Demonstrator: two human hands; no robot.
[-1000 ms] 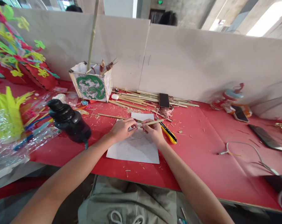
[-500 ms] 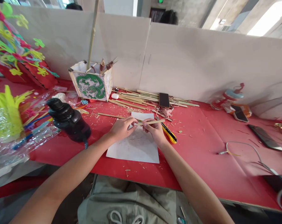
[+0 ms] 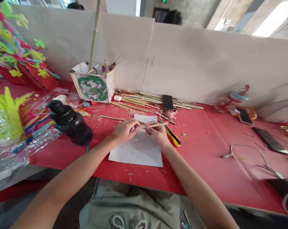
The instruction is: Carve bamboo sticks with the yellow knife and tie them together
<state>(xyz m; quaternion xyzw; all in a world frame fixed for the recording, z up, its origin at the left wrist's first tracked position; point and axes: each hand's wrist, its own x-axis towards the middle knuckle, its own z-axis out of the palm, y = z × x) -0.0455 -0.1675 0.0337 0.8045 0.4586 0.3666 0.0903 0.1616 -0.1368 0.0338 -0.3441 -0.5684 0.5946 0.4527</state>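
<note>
My right hand (image 3: 157, 133) pinches a flat, pale bamboo strip (image 3: 159, 125) between thumb and fingers. Its free end juts out to the right, past the knuckles. At the strip's left end, my left hand (image 3: 126, 131) has thumb and fingertips closed together on it. Both hands hover over a white sheet of paper (image 3: 134, 154) dotted with fine shavings. A thin bamboo stick (image 3: 111, 118) extends left from behind my left hand; its other end is hidden. Close by my right wrist lies a yellow and black utility knife (image 3: 173, 137).
A black water bottle (image 3: 71, 122) stands left of my forearm. Behind are a paper lantern box (image 3: 93, 86) with a green dragon, bamboo sticks (image 3: 134, 102) and a phone (image 3: 168, 102). Clear plastic wrapping (image 3: 42, 140) lies left; a cable (image 3: 250, 147) and phones lie right.
My left fingertips have shifted very slightly at the end of the bamboo strip. My right hand and the things on the table look the same.
</note>
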